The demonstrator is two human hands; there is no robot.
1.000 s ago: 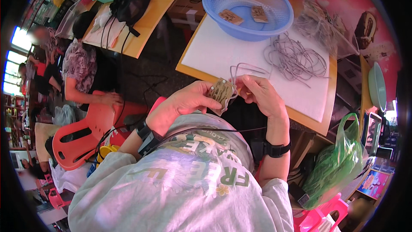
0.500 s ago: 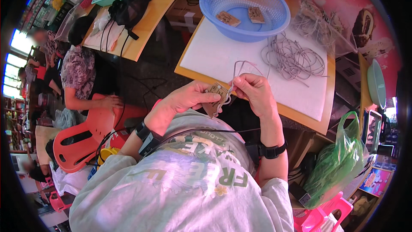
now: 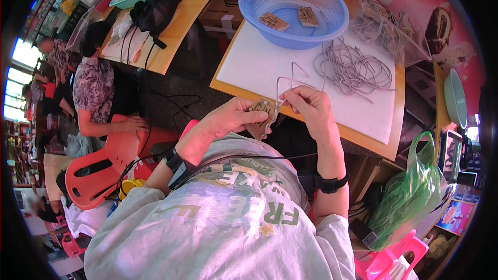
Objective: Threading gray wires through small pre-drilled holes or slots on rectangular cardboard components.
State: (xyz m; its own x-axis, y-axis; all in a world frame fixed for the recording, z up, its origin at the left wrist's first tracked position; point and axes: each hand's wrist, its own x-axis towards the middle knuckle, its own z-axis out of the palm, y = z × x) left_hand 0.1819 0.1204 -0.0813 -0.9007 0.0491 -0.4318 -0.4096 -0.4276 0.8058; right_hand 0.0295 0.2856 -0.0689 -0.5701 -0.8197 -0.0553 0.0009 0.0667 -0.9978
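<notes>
My left hand (image 3: pixel 232 116) grips a small brown tag-like piece (image 3: pixel 263 114) with dark markings, thumb on its face, above my lap and just short of the table's front edge. At its right side, my right hand (image 3: pixel 306 102) pinches a thin grey cord (image 3: pixel 281 84) between thumb and fingertips. The cord runs to the tag's edge, and a bent loop of it sticks up above my fingers. How it joins the tag is too small to make out. Beyond my right hand, a tangled heap of the same cord (image 3: pixel 355 68) lies on the white board (image 3: pixel 259 67).
A blue plastic basket (image 3: pixel 295 39) holding two similar brown pieces (image 3: pixel 307 16) stands at the board's far side. Right of it sits a clear bag of cord (image 3: pixel 381 26). A green plastic bag (image 3: pixel 407 202) is at my right; a person sits left beside a red chair (image 3: pixel 98 176).
My right hand has shifted slightly, and the small loop beside the tag has gone. More cord now stands up above my right fingers. My left hand keeps its hold on the tag.
</notes>
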